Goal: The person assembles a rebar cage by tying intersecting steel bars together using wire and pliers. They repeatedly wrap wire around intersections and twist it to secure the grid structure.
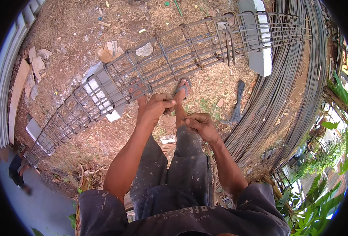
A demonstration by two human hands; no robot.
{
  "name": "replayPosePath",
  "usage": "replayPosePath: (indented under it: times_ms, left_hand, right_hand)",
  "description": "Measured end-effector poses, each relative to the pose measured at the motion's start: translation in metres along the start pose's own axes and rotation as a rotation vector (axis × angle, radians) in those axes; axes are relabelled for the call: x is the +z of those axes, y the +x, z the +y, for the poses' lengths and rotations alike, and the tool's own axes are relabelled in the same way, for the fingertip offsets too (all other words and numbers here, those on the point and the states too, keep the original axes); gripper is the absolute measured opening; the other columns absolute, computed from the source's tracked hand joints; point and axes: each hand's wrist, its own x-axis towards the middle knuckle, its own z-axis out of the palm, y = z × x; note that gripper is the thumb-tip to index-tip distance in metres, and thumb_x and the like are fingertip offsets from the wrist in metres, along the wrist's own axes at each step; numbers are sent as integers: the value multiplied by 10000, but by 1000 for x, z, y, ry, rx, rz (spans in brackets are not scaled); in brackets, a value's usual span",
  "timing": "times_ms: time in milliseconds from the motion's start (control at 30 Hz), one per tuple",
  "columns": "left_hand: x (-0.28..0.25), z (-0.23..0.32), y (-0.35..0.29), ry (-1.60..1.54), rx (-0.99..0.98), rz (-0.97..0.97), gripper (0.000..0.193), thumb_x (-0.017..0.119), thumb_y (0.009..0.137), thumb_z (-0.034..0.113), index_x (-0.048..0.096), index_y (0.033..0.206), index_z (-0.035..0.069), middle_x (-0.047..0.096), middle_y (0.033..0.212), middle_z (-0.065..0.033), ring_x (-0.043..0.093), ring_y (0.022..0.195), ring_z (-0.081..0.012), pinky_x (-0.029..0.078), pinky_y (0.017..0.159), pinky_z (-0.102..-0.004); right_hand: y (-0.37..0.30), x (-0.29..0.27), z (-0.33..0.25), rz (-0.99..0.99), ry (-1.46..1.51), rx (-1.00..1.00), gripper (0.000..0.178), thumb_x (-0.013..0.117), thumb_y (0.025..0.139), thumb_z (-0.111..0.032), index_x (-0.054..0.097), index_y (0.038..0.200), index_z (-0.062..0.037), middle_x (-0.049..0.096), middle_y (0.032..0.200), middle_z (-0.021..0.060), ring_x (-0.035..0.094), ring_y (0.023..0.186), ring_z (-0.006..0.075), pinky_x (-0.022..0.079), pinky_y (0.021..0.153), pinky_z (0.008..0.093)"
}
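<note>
In front of my legs, both hands are raised with bent fingers. My left hand (161, 107) is closed in a pinch, thumb against the fingers. Lower and to its right, my right hand (200, 125) is pinched too, its fingertips pointing toward the left hand. Whatever lies between the fingers is too thin or hidden to make out. Beyond the hands, a long cage of steel reinforcing bars (190, 44) with square stirrups crosses the view; neither hand touches it. What looks like a pair of pincers (227, 47) hangs on its right part.
Pale blocks (265, 63) prop up the cage. Long loose steel rods (256, 118) lie along the right, with a dark bundle of thin wire (238, 101) beside them. A plank (18, 94) and grey corrugated sheets (1, 84) stand at left. Another person (16, 170) is partly visible there.
</note>
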Motion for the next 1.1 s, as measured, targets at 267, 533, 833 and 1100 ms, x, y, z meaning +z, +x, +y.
replayPosePath:
  times_ms: [267,533,833,1100]
  left_hand:
    - [56,-5,35,624,54,66,239,635,777,171,654,920,-19,626,731,-129,596,681,-212,447,647,-351]
    - [72,-4,52,597,104,139,215,618,789,151,652,924,-13,656,815,-166,623,751,-239,464,704,-353]
    - [39,-37,79,279,64,220,164,633,819,131,653,885,-17,627,745,-77,582,707,-162,449,658,-310]
    - [-3,-35,82,66,9,228,123,662,818,131,658,860,15,606,691,-32,538,603,-118,426,581,-262]
  right_hand:
    - [5,-65,19,30,-703,-189,228,601,907,-117,676,1103,-30,669,808,33,566,676,99,471,625,279]
    - [40,-89,46,168,-231,-69,251,558,929,-101,650,1152,-34,549,685,-16,468,571,74,383,515,250]
    - [54,-63,48,253,383,128,298,573,914,-102,624,1193,-14,473,659,-53,366,523,37,309,460,212]
    - [65,-30,40,114,232,120,339,562,944,-93,579,1278,-44,479,673,-48,366,537,39,289,464,203]
